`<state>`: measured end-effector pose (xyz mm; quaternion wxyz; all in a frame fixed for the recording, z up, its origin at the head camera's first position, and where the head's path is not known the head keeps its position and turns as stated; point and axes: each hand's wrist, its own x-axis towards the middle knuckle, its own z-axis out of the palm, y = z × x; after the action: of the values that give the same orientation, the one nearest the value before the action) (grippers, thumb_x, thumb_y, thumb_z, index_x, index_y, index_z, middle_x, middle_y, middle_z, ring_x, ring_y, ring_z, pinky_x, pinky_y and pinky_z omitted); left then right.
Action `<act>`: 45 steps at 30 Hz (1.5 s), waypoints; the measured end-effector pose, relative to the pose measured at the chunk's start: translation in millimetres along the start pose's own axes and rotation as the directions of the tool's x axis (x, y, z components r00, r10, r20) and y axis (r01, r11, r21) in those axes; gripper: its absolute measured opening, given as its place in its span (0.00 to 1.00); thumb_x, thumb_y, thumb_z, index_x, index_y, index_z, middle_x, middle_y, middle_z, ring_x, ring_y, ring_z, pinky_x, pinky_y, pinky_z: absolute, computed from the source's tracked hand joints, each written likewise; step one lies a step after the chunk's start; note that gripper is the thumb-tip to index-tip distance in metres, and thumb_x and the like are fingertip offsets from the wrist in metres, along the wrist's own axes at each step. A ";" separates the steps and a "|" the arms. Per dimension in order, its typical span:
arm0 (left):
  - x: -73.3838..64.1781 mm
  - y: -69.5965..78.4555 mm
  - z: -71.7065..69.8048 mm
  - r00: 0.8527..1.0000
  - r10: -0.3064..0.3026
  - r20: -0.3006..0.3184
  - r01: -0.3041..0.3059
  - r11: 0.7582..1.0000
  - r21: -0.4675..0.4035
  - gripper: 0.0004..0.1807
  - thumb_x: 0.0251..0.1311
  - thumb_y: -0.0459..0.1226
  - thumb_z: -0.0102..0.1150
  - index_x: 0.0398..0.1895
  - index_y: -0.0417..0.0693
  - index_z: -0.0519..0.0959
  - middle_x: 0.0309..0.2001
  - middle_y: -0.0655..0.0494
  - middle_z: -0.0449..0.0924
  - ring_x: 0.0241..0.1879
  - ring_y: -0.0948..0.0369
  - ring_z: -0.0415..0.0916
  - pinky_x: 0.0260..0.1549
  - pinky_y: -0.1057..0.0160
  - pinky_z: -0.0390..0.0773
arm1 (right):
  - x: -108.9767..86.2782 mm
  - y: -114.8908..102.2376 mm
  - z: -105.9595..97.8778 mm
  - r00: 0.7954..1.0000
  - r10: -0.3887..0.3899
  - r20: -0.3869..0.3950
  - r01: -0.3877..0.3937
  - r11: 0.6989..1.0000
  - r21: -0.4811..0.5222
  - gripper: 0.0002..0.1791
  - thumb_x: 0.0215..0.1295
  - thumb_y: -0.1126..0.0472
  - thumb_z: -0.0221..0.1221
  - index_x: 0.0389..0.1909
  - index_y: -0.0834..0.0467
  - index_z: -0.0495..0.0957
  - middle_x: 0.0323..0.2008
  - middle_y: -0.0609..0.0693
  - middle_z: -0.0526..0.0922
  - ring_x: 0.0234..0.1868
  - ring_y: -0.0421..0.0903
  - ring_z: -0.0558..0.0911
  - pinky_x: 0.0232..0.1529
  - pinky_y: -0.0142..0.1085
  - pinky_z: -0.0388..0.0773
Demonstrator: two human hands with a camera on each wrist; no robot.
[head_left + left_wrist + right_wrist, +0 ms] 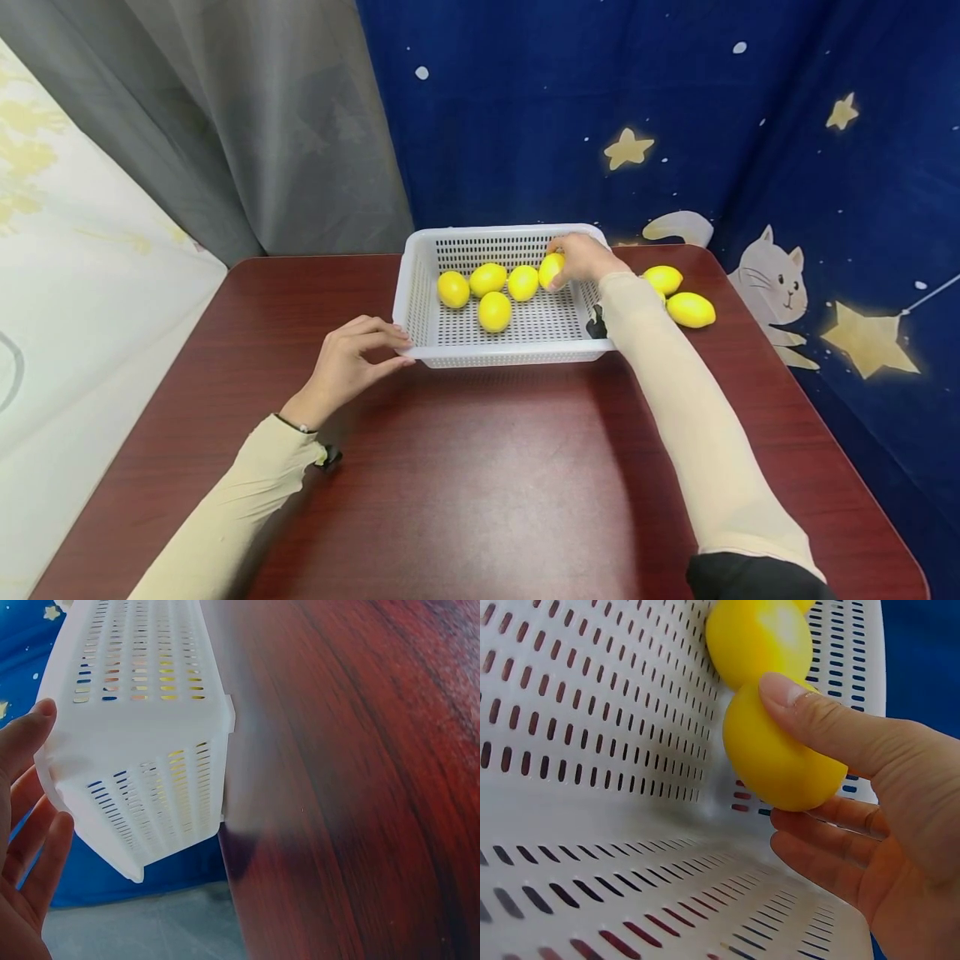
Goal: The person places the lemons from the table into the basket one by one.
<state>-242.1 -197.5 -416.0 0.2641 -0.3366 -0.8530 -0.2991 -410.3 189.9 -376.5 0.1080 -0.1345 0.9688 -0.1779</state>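
Observation:
A white perforated plastic basket [517, 352] stands on the table with several yellow lemons [494, 312] inside. At its near left corner my left hand [347, 362] grips the rim, thumb and fingers on either side of the corner; the left wrist view shows this hand [28, 840] at the rim. Inside the basket's right end, my right hand [585, 257] holds a lemon [551, 268]. Close up in the right wrist view, the thumb lies over this lemon [780, 754] with the fingers beneath, and it touches another lemon [757, 637].
More lemons [691, 310] lie on the dark red-brown table [480, 467] right of the basket, partly hidden behind my right forearm. A blue curtain [525, 108] with stars and a grey curtain [300, 125] hang behind the table's far edge.

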 end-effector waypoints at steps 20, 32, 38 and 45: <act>0.3 1.7 -0.2 1.000 -0.002 -0.003 0.002 1.000 -0.005 0.13 0.40 0.40 0.82 0.33 0.57 0.89 0.38 0.64 0.87 0.43 0.66 0.80 0.46 0.75 0.75 | 3.0 2.1 11.0 0.999 0.029 0.025 -0.027 0.997 -0.078 0.40 0.50 0.53 0.75 0.65 0.58 0.72 0.62 0.56 0.78 0.57 0.53 0.74 0.70 0.51 0.68; 0.2 3.2 -0.6 1.000 -0.005 -0.004 0.005 1.000 -0.014 0.14 0.40 0.40 0.82 0.33 0.56 0.89 0.38 0.63 0.87 0.43 0.65 0.80 0.47 0.77 0.74 | 0.2 -0.8 14.3 1.000 0.023 0.015 -0.022 0.996 -0.083 0.39 0.55 0.51 0.72 0.66 0.61 0.72 0.63 0.59 0.77 0.60 0.54 0.75 0.71 0.51 0.67; -0.6 3.0 0.0 1.000 -0.006 0.000 0.006 1.000 -0.018 0.13 0.40 0.40 0.81 0.33 0.56 0.89 0.38 0.63 0.87 0.44 0.65 0.80 0.48 0.78 0.74 | -0.5 -3.0 16.6 0.998 0.056 0.009 -0.054 0.992 -0.117 0.37 0.56 0.46 0.70 0.64 0.60 0.73 0.59 0.58 0.80 0.54 0.54 0.76 0.68 0.50 0.71; -0.2 3.5 0.0 1.000 -0.005 -0.006 0.005 1.000 -0.016 0.13 0.40 0.39 0.81 0.33 0.56 0.89 0.38 0.63 0.87 0.44 0.65 0.80 0.49 0.78 0.73 | -2.0 -4.1 16.2 0.998 0.065 -0.010 -0.065 0.993 -0.094 0.34 0.56 0.45 0.70 0.60 0.59 0.76 0.53 0.56 0.82 0.49 0.53 0.77 0.63 0.50 0.75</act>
<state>-239.4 -195.6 -415.0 0.2631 -0.3357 -0.8507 -0.3073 -403.4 181.7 -389.4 0.1039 -0.1072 0.9803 -0.1289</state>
